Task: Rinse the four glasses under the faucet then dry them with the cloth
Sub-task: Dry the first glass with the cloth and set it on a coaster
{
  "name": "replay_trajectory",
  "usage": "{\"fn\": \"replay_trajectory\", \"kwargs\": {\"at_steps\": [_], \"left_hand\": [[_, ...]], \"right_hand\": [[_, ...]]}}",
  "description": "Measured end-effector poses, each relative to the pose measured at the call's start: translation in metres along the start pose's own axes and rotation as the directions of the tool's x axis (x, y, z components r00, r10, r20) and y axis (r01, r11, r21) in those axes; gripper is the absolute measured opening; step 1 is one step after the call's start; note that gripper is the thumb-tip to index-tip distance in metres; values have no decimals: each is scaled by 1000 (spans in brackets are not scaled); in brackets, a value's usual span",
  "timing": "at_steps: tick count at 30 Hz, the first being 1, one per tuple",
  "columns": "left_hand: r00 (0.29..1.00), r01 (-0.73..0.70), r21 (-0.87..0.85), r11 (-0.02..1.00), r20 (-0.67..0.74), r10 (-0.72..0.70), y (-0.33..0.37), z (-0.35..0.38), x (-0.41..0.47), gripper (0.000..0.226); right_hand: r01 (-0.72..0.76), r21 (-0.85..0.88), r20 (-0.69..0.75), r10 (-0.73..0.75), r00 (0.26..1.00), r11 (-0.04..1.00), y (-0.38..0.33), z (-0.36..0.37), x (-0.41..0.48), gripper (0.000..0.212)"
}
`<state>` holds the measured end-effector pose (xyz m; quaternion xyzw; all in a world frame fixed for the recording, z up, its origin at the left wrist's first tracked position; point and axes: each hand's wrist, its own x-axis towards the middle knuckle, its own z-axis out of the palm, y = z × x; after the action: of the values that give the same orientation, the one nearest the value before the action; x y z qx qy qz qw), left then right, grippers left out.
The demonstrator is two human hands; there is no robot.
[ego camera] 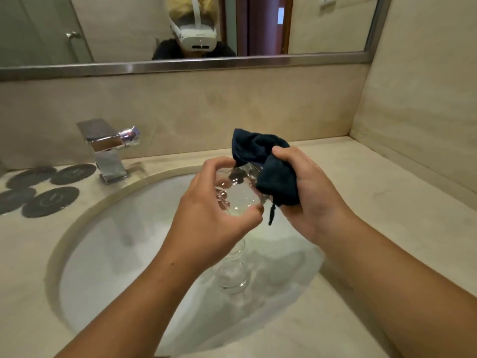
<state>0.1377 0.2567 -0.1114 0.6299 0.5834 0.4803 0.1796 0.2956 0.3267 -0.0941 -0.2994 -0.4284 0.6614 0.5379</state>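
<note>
My left hand [206, 202] grips a clear glass [238, 196] above the white sink [111, 254], with its base toward me. My right hand [307, 192] is closed on a dark blue cloth [273, 171], which is pressed against the far end of that glass and partly stuffed into it. Two more clear glasses lie in the basin below my hands: one [231, 276] near the middle and another [237, 248] partly hidden behind my left wrist. The chrome faucet [108, 148] stands at the back left, and no water is seen running.
Several round dark coasters [50, 201] lie on the beige counter left of the faucet. A mirror [180, 27] spans the back wall above a tiled ledge. Bare counter [387, 202] stretches to the right of the sink up to the side wall.
</note>
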Motion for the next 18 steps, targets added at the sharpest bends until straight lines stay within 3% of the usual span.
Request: {"fn": "replay_trajectory", "kwargs": {"at_steps": [4,8,13,18], "left_hand": [[985,166,-200,966,-6,-171,1,-3,3,47],[959,275,-444,853,63,-276,-3,-5,6,42],[962,268,-509,818,103,-251,-4,-4,9,57],[939,311,-524,793,39,-342,-9,-8,13,65]], "right_hand": [[-26,26,-11,27,1000,999,9,1,4,19],[-57,21,37,56,998,998,12,6,-1,30],[-140,52,67,137,988,989,17,7,-2,38],[-100,-28,42,101,994,995,19,7,-4,24]]}}
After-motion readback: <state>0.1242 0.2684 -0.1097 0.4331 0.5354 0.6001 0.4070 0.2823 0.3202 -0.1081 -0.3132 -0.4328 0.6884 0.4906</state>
